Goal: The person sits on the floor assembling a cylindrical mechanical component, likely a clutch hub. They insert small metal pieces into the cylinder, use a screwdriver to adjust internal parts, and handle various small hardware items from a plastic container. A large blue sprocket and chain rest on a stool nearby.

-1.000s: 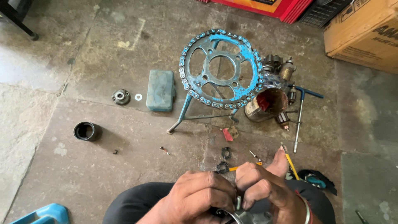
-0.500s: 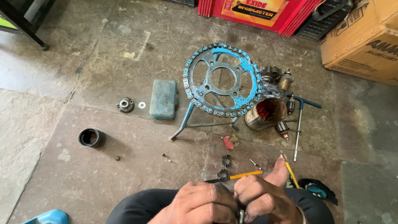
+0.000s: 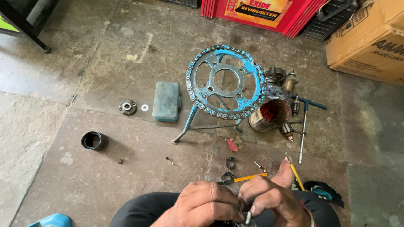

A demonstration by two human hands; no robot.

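Metal shows between your fingers at the bottom edge of the view, at six o'clock: a small grey pin or bolt (image 3: pixel 248 217), upright, pinched by the thumb and curled fingers of your right hand (image 3: pixel 273 197). Your left hand (image 3: pixel 202 206) lies just beside it, knuckles up, fingers curled and pressed together around a part that is mostly hidden beneath both hands; what that part is cannot be told. Your right thumb points up toward twelve o'clock. Both hands sit above your dark-trousered knee (image 3: pixel 143 210). On the stone floor (image 3: pixel 84 84), just beyond your knuckles at twelve o'clock, lies a yellow-handled tool (image 3: pixel 246 178), with a second yellow-handled tool (image 3: pixel 294 171) at one o'clock of your right hand. Farther out at twelve o'clock, a blue sprocket with a chain around its rim (image 3: pixel 226 82) rests on a blue stand (image 3: pixel 198 126). At its three o'clock side stands a rusty tin (image 3: pixel 269 115), and a T-handled wrench (image 3: pixel 305 126) lies just beyond that. A blue-green box (image 3: pixel 166 101) lies at the sprocket's nine o'clock, then a washer (image 3: pixel 144 107) and a small flanged hub (image 3: pixel 127 106). A black ring (image 3: pixel 93 141) sits well apart at ten o'clock of your hands.
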